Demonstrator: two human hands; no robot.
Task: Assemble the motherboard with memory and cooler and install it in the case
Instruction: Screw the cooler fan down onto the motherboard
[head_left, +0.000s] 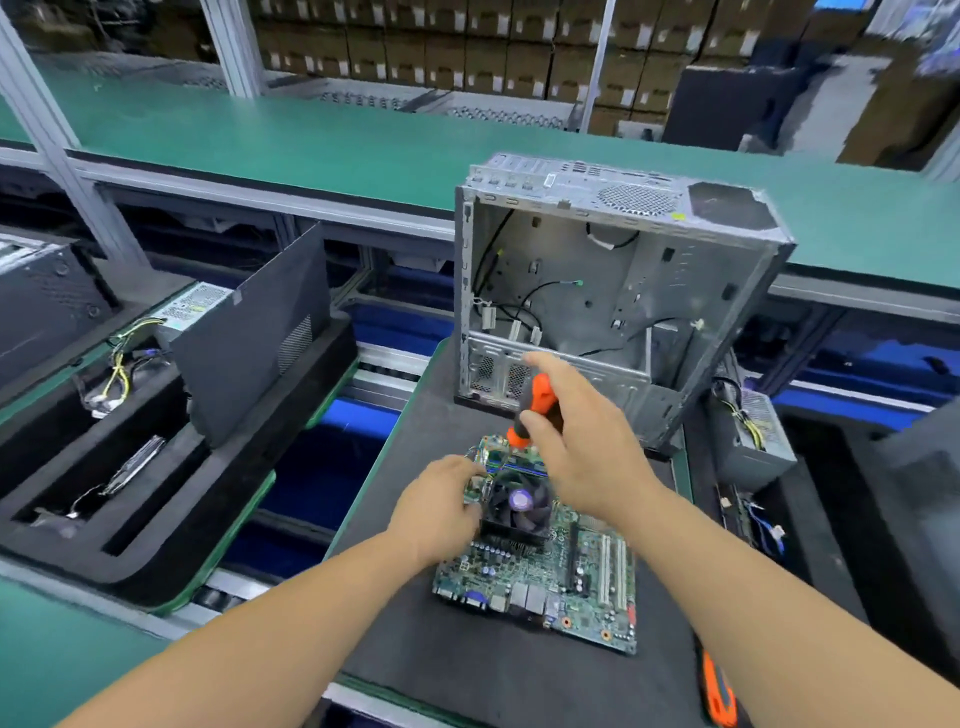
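Observation:
A green motherboard (582, 587) lies flat on a black foam mat (467, 654). A black cooler with a fan (517, 512) sits on the board's far half. My left hand (436, 506) grips the cooler's left side and the board edge. My right hand (582, 441) holds an orange-and-black screwdriver (535, 408) upright, tip down at the cooler's far left corner. Behind stands an open grey metal case (649, 291), its inside bare apart from loose black cables.
A second orange tool (719, 696) lies on the mat under my right forearm. A power supply (750, 441) sits right of the case. On the left, a black foam tray (156, 467) holds a black side panel (254, 332), another power supply and parts.

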